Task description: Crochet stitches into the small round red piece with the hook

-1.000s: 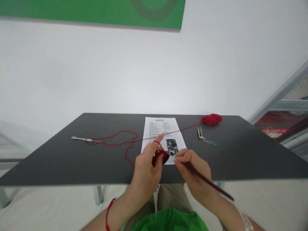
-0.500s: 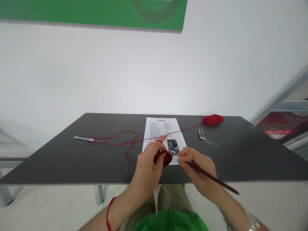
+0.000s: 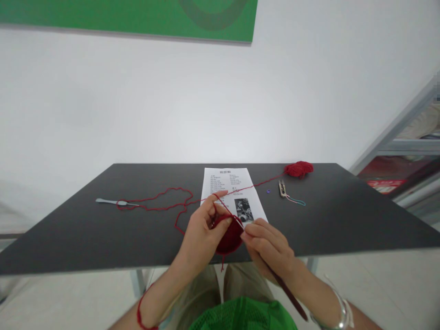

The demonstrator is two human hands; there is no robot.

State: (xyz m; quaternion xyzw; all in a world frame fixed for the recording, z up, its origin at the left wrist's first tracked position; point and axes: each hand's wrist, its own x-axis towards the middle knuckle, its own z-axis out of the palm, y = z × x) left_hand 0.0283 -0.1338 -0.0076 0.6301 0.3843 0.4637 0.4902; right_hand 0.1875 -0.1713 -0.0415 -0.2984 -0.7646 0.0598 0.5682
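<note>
My left hand (image 3: 201,231) pinches a small round piece of dark red crochet work (image 3: 228,237), with the red yarn strand (image 3: 165,207) running over its raised index finger. My right hand (image 3: 266,247) is closed around a dark crochet hook (image 3: 287,292), its tip at the red piece and its handle slanting back toward my right forearm. Both hands hover over the near edge of the black table (image 3: 85,233). The yarn runs back across a printed sheet (image 3: 232,192) to a red yarn ball (image 3: 298,169) at the far right.
A silver hook-like tool (image 3: 108,201) lies at the far left inside a loop of yarn. Small thread snips (image 3: 282,188) with a teal cord and a tiny purple marker (image 3: 268,191) lie by the yarn ball. A metal shelf frame (image 3: 398,142) stands to the right.
Both hands have come closer together and a little toward me. The crochet hook's handle has swung down, from pointing right to pointing back at my forearm. The view shifted slightly.
</note>
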